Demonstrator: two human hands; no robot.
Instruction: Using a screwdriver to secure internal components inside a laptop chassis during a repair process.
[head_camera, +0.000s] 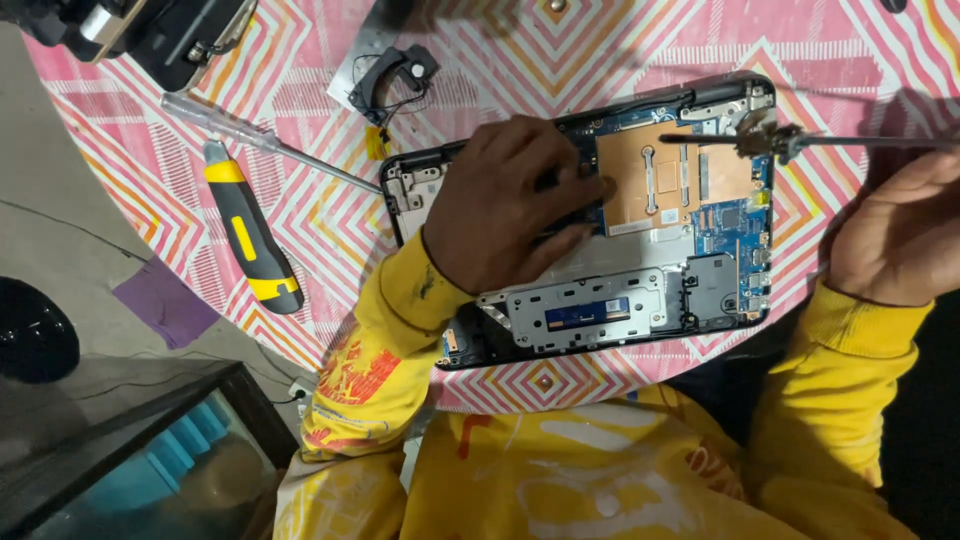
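- Surface (620, 40): round top under a pink cloth with zigzag print; everything noted below lies on it
- Laptop (650, 290): opened, back cover off, lying flat at the near edge of the surface just in front of the person; long axis runs left to right, far side tipped slightly up toward the right; blue board, copper heat plate (655, 180) and grey touchpad bracket exposed
- Left hand (505, 205): palm down on the left half of the laptop, fingers bent and pressed onto the inner parts beside the copper plate; gripping nothing that I can see
- Right hand (900, 235): off the laptop's right edge, curled; holds a thin tool (850, 143) whose shaft runs left across to the laptop's far right corner, tip at the hinge area; grip itself partly hidden
- Left hand is on the laptop, the right only reaches it through the tool
- Yellow-and-black screwdriver (250, 235): lies well left of the laptop, untouched
- Clear-handled screwdriver (270, 140): lies slantwise, blade end near the laptop's far left corner
- Small black fan (395, 72): beyond the laptop, wires trailing
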